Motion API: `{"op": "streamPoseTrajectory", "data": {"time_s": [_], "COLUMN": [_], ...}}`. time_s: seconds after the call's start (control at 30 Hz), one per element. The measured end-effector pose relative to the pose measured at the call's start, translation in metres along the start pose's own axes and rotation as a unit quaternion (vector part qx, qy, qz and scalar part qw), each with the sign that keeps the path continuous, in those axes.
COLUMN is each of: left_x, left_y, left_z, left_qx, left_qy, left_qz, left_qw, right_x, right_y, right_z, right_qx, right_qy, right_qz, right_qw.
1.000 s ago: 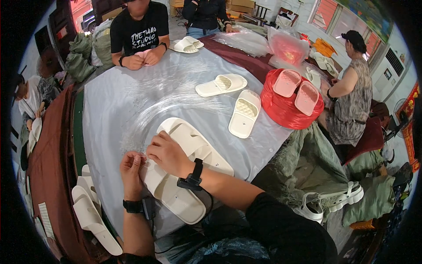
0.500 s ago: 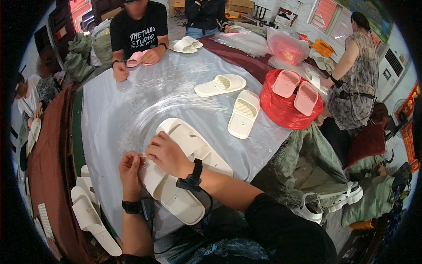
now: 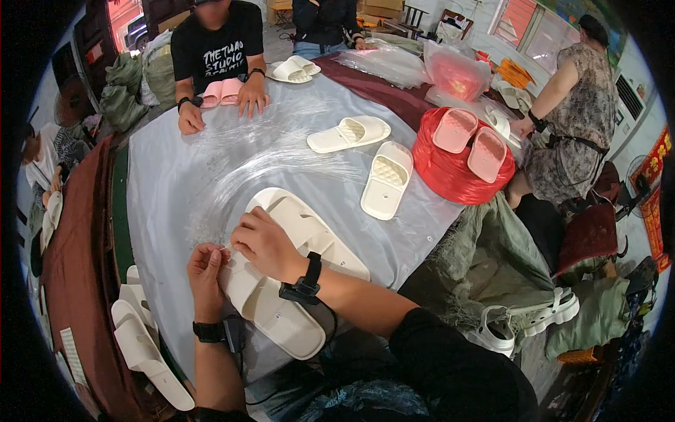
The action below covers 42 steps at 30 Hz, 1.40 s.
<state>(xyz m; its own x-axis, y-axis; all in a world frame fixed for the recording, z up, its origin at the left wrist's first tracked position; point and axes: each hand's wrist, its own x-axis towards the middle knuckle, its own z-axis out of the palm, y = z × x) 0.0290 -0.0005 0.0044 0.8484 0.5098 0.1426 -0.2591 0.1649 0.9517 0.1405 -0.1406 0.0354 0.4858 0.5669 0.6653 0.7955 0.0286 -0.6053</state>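
Note:
My left hand (image 3: 207, 274) and my right hand (image 3: 261, 243) meet over the toe end of a pair of cream slide sandals. Both are closed, with thumb and fingertips pinching a thin clear plastic strand; a short bit of it shows between them. The near sandal (image 3: 290, 320) lies below my right wrist. The far sandal (image 3: 337, 252) is partly hidden behind my right hand and forearm. Just beyond my hands spreads a loose heap of clear plastic strands (image 3: 271, 165) on the grey-white table cover (image 3: 165, 197).
Two smaller cream slides (image 3: 349, 133) lie farther right. Pink slides (image 3: 455, 131) rest on a roll of red plastic twine (image 3: 450, 179). Across the table, a person has pink slides (image 3: 221, 93) between their hands. More cream sandals (image 3: 144, 344) hang at the left edge.
My hands stay pinched together in nearly the same place. The person across has opened one hand and set it flat beside the pink slides. The whole view has shifted slightly.

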Motion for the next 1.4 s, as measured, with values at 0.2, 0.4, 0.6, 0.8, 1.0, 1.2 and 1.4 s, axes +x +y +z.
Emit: {"op": "streamPoseTrajectory", "data": {"time_s": [0.2,0.4,0.6,0.8,1.0,1.2,1.4], "left_x": [-0.001,-0.002,-0.003,-0.007,-0.004,-0.002,-0.002], "left_y": [0.002,0.004,0.009,0.010,0.002,0.001,0.000], "left_z": [-0.001,0.005,0.015,0.013,0.007,0.001,-0.004], "left_qx": [0.005,-0.005,-0.016,-0.011,-0.009,-0.031,-0.005], "left_qy": [0.010,0.029,0.018,0.039,0.021,0.009,-0.003], "left_qz": [-0.004,-0.006,-0.012,-0.012,-0.023,-0.023,-0.008], "left_qw": [1.000,1.000,1.000,0.999,0.999,0.999,1.000], "right_x": [0.000,-0.001,-0.003,-0.003,-0.006,-0.006,-0.004], "right_y": [-0.002,0.000,0.000,0.001,0.002,0.001,0.004], "right_z": [0.003,0.005,0.003,0.006,0.007,0.008,0.005], "right_qx": [-0.002,-0.008,-0.007,-0.018,-0.016,-0.023,0.003], "right_qy": [0.008,0.009,0.003,0.005,0.012,0.003,0.019], "right_qz": [-0.028,-0.044,-0.011,-0.011,-0.034,-0.049,-0.011], "right_qw": [1.000,0.999,1.000,1.000,0.999,0.999,1.000]}}
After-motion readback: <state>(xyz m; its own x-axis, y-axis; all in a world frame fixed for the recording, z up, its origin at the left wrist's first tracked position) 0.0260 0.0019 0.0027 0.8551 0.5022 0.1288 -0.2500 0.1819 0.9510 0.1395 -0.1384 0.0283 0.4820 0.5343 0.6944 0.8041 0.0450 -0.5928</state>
